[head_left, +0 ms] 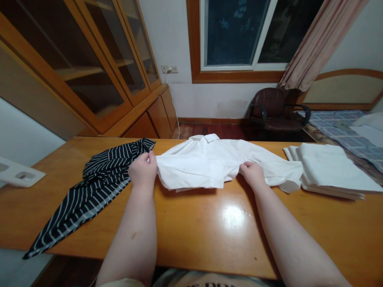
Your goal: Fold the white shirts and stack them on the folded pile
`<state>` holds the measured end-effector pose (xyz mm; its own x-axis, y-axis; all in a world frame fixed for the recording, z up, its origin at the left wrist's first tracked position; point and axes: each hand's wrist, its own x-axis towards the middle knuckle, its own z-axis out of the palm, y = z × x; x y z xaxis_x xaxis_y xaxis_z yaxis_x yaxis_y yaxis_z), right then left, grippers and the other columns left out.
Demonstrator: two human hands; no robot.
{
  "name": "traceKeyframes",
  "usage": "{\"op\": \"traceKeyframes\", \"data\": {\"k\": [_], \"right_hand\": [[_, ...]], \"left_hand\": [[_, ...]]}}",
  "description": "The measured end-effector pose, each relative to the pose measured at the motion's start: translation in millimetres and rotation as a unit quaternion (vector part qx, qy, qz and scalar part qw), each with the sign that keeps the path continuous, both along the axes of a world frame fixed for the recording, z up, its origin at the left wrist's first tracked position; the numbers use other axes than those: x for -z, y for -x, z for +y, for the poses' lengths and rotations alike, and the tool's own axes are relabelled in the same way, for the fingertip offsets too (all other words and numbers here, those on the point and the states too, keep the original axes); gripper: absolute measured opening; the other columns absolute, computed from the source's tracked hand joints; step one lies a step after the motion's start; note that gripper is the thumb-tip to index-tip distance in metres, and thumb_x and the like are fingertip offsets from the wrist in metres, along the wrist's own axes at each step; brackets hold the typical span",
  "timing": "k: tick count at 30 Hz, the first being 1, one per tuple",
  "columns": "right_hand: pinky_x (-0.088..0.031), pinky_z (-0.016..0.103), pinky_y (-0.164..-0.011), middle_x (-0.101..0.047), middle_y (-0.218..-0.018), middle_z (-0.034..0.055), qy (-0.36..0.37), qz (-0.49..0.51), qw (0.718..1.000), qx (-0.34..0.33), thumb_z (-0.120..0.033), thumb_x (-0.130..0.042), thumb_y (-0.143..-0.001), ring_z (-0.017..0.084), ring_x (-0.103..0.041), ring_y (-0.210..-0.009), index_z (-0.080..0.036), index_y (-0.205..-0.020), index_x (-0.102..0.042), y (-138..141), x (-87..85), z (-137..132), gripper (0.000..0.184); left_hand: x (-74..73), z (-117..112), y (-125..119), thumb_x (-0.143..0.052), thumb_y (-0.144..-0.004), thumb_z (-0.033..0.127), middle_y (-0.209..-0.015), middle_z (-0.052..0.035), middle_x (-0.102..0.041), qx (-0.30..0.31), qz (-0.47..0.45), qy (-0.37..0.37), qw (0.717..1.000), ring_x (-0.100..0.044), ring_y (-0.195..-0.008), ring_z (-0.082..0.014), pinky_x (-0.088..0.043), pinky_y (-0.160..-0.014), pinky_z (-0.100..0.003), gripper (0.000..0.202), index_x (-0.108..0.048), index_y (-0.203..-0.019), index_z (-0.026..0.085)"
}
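Note:
A white collared shirt [206, 163] lies across the middle of the table, its collar toward the far edge and its lower part folded up. My left hand [143, 167] is closed on the shirt's left side, pulling the cloth out. On the other side, my right hand [253, 174] pinches the shirt's edge near the base of a sleeve. That sleeve [281, 171] stretches out to the right, close to the stacked cloth. Just left of my left hand is a crumpled black garment with white stripes [104, 171], spread loosely toward the near left.
A stack of folded white cloth [326, 165] sits at the table's right. The wooden table [191, 231] reaches the far floor side. A white plastic object [22, 173] is at far left. Behind are a glass-door cabinet [104, 59], an office chair [272, 107] and a bed [344, 127].

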<state>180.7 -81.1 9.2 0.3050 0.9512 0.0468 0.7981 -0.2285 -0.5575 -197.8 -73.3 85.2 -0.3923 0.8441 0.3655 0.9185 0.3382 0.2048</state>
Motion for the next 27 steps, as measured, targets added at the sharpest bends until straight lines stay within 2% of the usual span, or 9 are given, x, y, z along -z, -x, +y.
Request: {"op": "traceKeyframes", "data": {"k": [2, 5, 7, 12, 16, 19, 21, 24, 27], "right_hand": [[-0.023, 0.028, -0.052, -0.052, -0.051, 0.0023, 0.001, 0.0, 1.0, -0.005, -0.035, -0.043, -0.074, 0.015, -0.042, -0.053, -0.019, -0.053, -0.056, -1, -0.6, 0, 0.029], [-0.024, 0.028, -0.053, -0.052, -0.052, 0.0025, 0.002, -0.005, 1.0, -0.013, -0.035, -0.043, -0.074, 0.015, -0.042, -0.054, -0.019, -0.052, -0.056, 0, -1.6, 0, 0.029], [-0.024, 0.028, -0.053, -0.052, -0.052, 0.0024, 0.001, -0.008, 1.0, -0.014, -0.035, -0.043, -0.074, 0.015, -0.043, -0.055, -0.019, -0.052, -0.055, 0, -2.2, 0, 0.029], [-0.023, 0.028, -0.052, -0.05, -0.049, 0.0014, -0.007, -0.009, 1.0, -0.02, -0.035, -0.043, -0.074, 0.014, -0.04, -0.052, -0.019, -0.052, -0.055, 1, -2.3, 0, 0.03], [-0.023, 0.027, -0.053, -0.05, -0.049, 0.0011, -0.013, -0.004, 1.0, -0.023, -0.034, -0.043, -0.074, 0.014, -0.04, -0.052, -0.019, -0.052, -0.054, 0, -1.2, 0, 0.029], [-0.023, 0.027, -0.053, -0.05, -0.05, 0.0012, -0.015, 0.0, 1.0, -0.02, -0.034, -0.043, -0.074, 0.014, -0.041, -0.053, -0.019, -0.052, -0.054, -1, -0.7, 0, 0.029], [-0.024, 0.027, -0.053, -0.05, -0.05, 0.0012, -0.013, 0.005, 1.0, -0.017, -0.034, -0.043, -0.074, 0.015, -0.042, -0.053, -0.019, -0.052, -0.055, -1, -0.7, 1, 0.029], [-0.024, 0.027, -0.053, -0.05, -0.05, 0.0011, -0.012, 0.009, 1.0, -0.014, -0.034, -0.043, -0.073, 0.015, -0.042, -0.053, -0.019, -0.052, -0.055, -1, -0.8, 1, 0.028], [-0.025, 0.027, -0.053, -0.052, -0.051, 0.0016, -0.011, 0.006, 1.0, -0.016, -0.034, -0.043, -0.074, 0.015, -0.043, -0.054, -0.019, -0.053, -0.055, -1, -0.8, 0, 0.028]], "left_hand": [[5.0, 5, 4, -0.028, -0.089, 0.05, -0.083, -0.0119, -0.07, 0.046, -0.023, 0.095, 0.994, -0.063, -0.082, -0.0258, -0.041, -0.065, -0.03, 0.052, -0.068, -0.081, 0.018], [23.1, 17, 8, -0.04, -0.081, 0.057, -0.097, -0.017, -0.07, 0.123, -0.069, 0.306, 0.942, -0.064, -0.093, -0.0312, -0.045, -0.074, -0.033, 0.052, -0.07, -0.085, 0.015], [36.5, 23, 11, -0.043, -0.079, 0.058, -0.109, -0.021, -0.066, 0.116, -0.082, 0.351, 0.926, -0.061, -0.101, -0.0342, -0.046, -0.081, -0.037, 0.057, -0.068, -0.099, 0.011], [52.6, 26, 12, -0.056, -0.075, 0.048, -0.127, -0.0237, -0.054, 0.035, -0.121, 0.226, 0.966, -0.056, -0.114, -0.034, -0.044, -0.092, -0.041, 0.078, -0.036, -0.138, 0.008], [53.0, 23, 11, -0.071, -0.065, 0.04, -0.153, -0.0254, -0.008, -0.002, -0.076, 0.099, 0.992, -0.03, -0.135, -0.0381, -0.034, -0.105, -0.044, 0.11, -0.006, -0.148, 0.012], [52.3, 22, 13, -0.071, -0.065, 0.044, -0.154, -0.0216, 0.008, -0.019, -0.033, 0.098, 0.994, -0.011, -0.139, -0.0443, -0.025, -0.107, -0.055, 0.107, -0.008, -0.149, 0.018], [51.4, 22, 17, -0.064, -0.07, 0.046, -0.154, -0.0228, 0.0, -0.028, -0.033, 0.115, 0.992, -0.014, -0.138, -0.0455, -0.028, -0.104, -0.058, 0.096, -0.016, -0.147, 0.015], [49.4, 23, 25, -0.059, -0.074, 0.042, -0.142, -0.0303, -0.033, -0.041, -0.079, 0.172, 0.981, -0.042, -0.124, -0.0449, -0.041, -0.094, -0.053, 0.086, -0.024, -0.144, 0.006], [49.6, 28, 29, -0.06, -0.07, 0.026, -0.12, -0.0279, -0.057, -0.019, -0.112, 0.19, 0.975, -0.057, -0.108, -0.039, -0.046, -0.088, -0.046, 0.089, -0.018, -0.145, 0.002]]}}
